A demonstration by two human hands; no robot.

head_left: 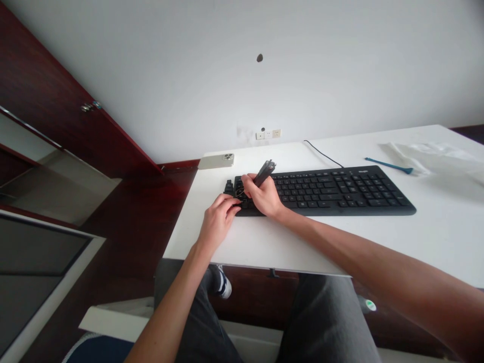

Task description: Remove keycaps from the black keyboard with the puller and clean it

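A black keyboard (328, 190) lies along the white desk. My right hand (264, 195) is closed around the dark grey handle of a keycap puller (264, 172), tilted over the keyboard's left end. Its thin wire reaches down to the keys at the lower left corner. There my left hand (219, 217) has its thumb and fingertips pinched at a dark keycap, close to the wire; the fingers partly hide it. Several loose black keycaps (229, 187) lie on the desk just left of the keyboard.
A phone (216, 161) lies face down at the back left. Behind the keyboard runs its cable (321, 153). A blue brush-like tool (389, 165) and a clear plastic bag (442, 159) lie to the right. Sockets (268, 134) are on the wall.
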